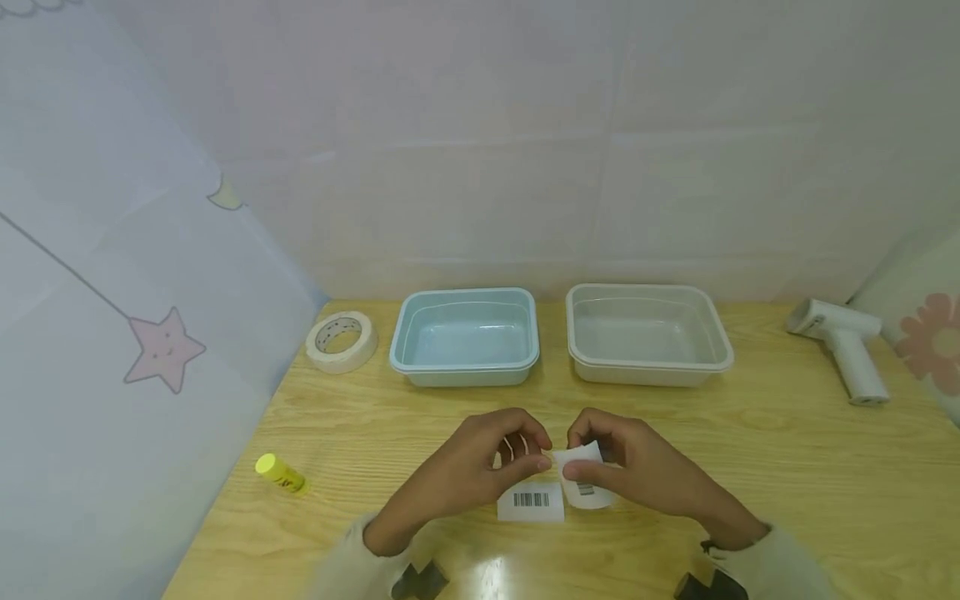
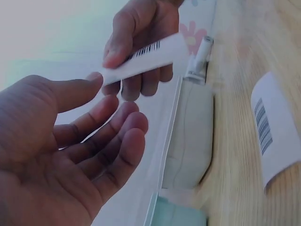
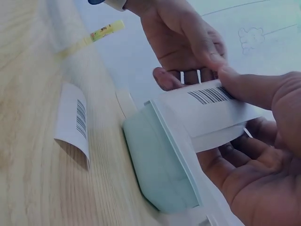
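Observation:
A white barcode label (image 1: 582, 455) is in my right hand (image 1: 641, 462), which pinches it between the thumb on top and the fingers beneath. In the right wrist view the held label (image 3: 188, 110) bends, and a second white layer shows under it. My left hand (image 1: 468, 467) is close on the other side. Its thumb tip is at the label's edge beside the right thumb, while its fingers, loosely bent and spread in the left wrist view, hold nothing. Another barcode label (image 1: 531, 513) lies on the table just below the hands, its ends curling up.
Behind the hands stand a light blue tray (image 1: 465, 367) and a whitish tray (image 1: 648, 365). A tape roll (image 1: 341, 360) lies at the back left, a yellow glue stick (image 1: 281, 473) at the left. On the far right lies a white handheld scanner (image 1: 851, 350).

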A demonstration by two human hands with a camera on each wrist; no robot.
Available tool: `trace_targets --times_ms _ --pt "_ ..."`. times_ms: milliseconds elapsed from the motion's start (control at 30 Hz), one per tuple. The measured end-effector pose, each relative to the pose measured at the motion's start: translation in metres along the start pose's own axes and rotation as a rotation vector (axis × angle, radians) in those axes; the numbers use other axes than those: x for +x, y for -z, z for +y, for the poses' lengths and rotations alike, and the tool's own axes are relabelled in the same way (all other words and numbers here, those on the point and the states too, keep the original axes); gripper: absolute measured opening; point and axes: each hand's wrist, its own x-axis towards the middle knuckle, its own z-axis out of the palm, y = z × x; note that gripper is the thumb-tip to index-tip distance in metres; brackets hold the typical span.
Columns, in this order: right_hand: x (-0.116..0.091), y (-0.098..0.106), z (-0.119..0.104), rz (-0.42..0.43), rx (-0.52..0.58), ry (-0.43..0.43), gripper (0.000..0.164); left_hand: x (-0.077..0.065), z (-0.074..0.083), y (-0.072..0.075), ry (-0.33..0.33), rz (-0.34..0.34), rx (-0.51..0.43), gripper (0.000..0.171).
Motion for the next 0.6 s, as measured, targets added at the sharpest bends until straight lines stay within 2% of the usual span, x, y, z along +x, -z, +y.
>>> trace_targets --times_ms 167,300,467,600 --pt "0.002 -0.006 -0.002 0.052 0.057 -0.010 0.016 0.001 0.001 -0.008 -0.023 0.067 -0.024 0.010" --pt "0.003 -0.011 -0.003 0.094 0.039 -0.012 0.016 0.001 0.001 -0.012 -0.053 0.123 -0.005 0.007" --pt "0.004 -0.013 -0.005 0.102 0.065 -0.031 0.014 0.001 0.002 -0.014 -0.102 0.183 0.070 0.011" --pt "0.004 -0.012 -0.005 0.084 0.073 0.003 0.005 0.001 0.003 -0.012 -0.108 0.223 0.141 0.015"
